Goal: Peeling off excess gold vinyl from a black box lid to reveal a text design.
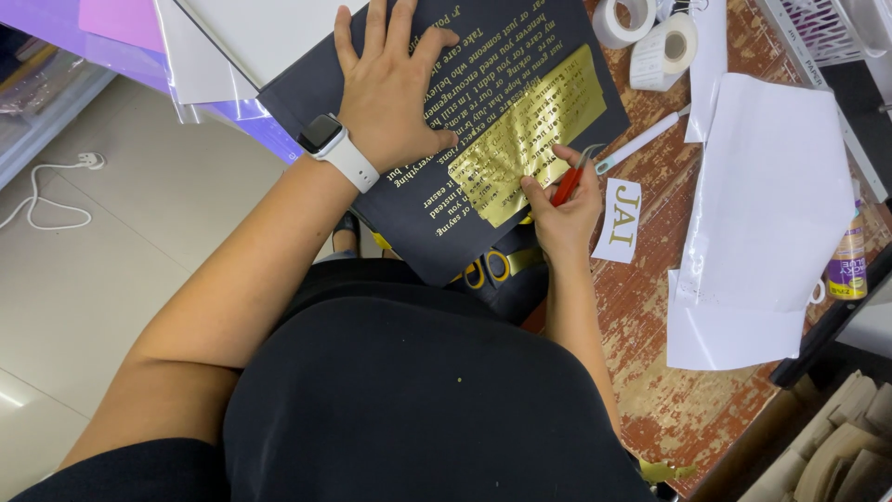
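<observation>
A dark navy sheet point(483, 42) with gold lettering lies across the edge of the worn wooden table point(669, 390). A patch of crinkled gold foil point(530, 130) covers part of the lettering. My left hand point(395, 88), with a white smartwatch on the wrist, presses flat on the sheet with fingers spread. My right hand point(562, 209) pinches a small red-handled weeding tool point(569, 181) with a hooked metal tip at the lower right edge of the gold foil.
Two white tape rolls point(662, 48) sit at the table's back. A white pen-like tool point(641, 139), a small white card with gold letters point(621, 221), large white sheets point(771, 214) and a glue bottle point(847, 265) lie to the right. Purple and white sheets point(186, 46) overhang on the left.
</observation>
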